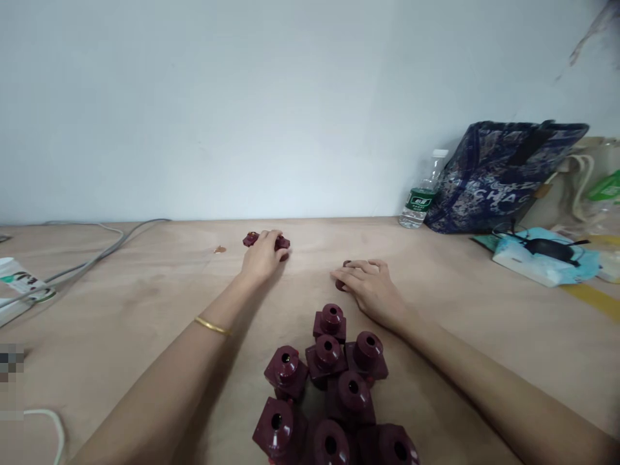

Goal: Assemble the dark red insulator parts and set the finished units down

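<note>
At the back of the table, my left hand (264, 253) is closed over small glossy maroon parts; one maroon part (250, 239) sticks out left of the fingers and another (283, 243) shows at the right. To the right and a little nearer, my right hand (371, 284) curls its fingers over a dark maroon piece (341, 285), mostly hidden beneath them. Between my forearms stands a cluster of several glossy maroon blocks (327, 355), each with a squarish base and a rounded top with a hole. The nearest ones are cut off by the lower edge.
A water bottle (419, 197) and a dark patterned bag (484, 184) stand against the wall. A blue-and-white packet (527, 258) with a black object on it lies at right. Grey cables (104, 253) and a white package (22, 284) are at left. A small brown scrap (219, 249) lies near my left hand.
</note>
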A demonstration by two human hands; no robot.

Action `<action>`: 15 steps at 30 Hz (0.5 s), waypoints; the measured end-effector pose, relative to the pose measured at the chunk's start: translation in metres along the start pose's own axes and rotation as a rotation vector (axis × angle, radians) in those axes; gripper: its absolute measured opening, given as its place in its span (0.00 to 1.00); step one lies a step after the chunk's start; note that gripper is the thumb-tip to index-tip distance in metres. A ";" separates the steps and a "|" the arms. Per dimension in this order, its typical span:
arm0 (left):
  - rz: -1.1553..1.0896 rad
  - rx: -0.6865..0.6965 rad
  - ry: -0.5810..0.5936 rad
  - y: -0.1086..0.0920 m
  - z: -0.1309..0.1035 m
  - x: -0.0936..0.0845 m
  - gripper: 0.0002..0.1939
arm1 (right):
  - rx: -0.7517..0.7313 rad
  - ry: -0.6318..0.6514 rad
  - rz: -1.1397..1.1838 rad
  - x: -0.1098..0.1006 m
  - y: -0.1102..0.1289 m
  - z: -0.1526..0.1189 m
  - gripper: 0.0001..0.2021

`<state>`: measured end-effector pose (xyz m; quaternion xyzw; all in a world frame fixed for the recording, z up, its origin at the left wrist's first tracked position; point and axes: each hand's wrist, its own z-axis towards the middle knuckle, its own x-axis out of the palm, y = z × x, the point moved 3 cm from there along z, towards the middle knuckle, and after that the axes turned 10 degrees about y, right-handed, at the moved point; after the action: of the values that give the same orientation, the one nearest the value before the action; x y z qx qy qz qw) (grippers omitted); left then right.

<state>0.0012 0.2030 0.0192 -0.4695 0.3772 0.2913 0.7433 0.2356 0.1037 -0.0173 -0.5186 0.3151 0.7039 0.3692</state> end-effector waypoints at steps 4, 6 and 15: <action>-0.211 0.082 0.056 -0.020 -0.039 0.015 0.16 | -0.023 -0.006 0.198 -0.004 0.005 -0.004 0.12; -0.512 0.097 0.173 -0.031 -0.058 0.024 0.19 | -0.020 -0.052 0.358 -0.010 0.007 -0.005 0.13; -0.555 0.161 0.216 -0.059 -0.078 0.026 0.21 | 0.007 -0.169 0.795 -0.040 0.024 -0.005 0.16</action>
<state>0.0396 0.1109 0.0039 -0.5224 0.3332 -0.0051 0.7849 0.2252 0.0793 0.0218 -0.2954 0.4620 0.8309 0.0943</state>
